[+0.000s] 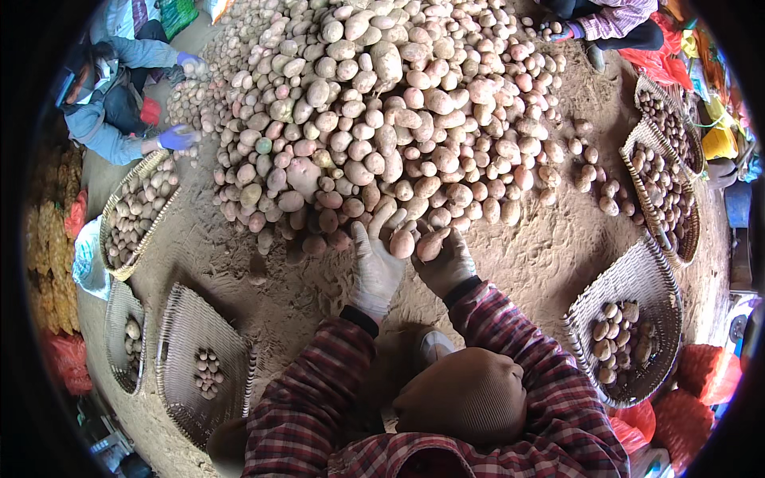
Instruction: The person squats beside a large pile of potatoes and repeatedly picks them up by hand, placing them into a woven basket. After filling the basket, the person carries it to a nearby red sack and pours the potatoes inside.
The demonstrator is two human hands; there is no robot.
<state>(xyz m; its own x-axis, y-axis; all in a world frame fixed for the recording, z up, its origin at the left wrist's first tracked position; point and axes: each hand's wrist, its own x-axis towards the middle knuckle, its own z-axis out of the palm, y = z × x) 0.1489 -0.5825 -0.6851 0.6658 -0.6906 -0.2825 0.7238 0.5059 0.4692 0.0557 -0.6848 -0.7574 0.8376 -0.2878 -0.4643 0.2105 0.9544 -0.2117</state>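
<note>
A large heap of potatoes [385,140] lies on the dirt floor before me. My left hand [376,272], in a pale work glove, is turned palm up at the heap's near edge. A small round potato [401,244] rests against its fingers. Beside it, my right hand [448,266], gloved too, cups a longer potato [430,245] that tapers toward its far end. Both hands are close together, and the two potatoes nearly touch. The right fingers are partly hidden behind the potato.
Woven baskets with potatoes stand to my left [203,334] and right [627,287]. More filled baskets are farther out, left [113,239] and right [660,227]. A person in blue [113,101] handles potatoes at far left; another person's sleeve [615,21] shows at upper right. Red sacks [681,424] lie lower right.
</note>
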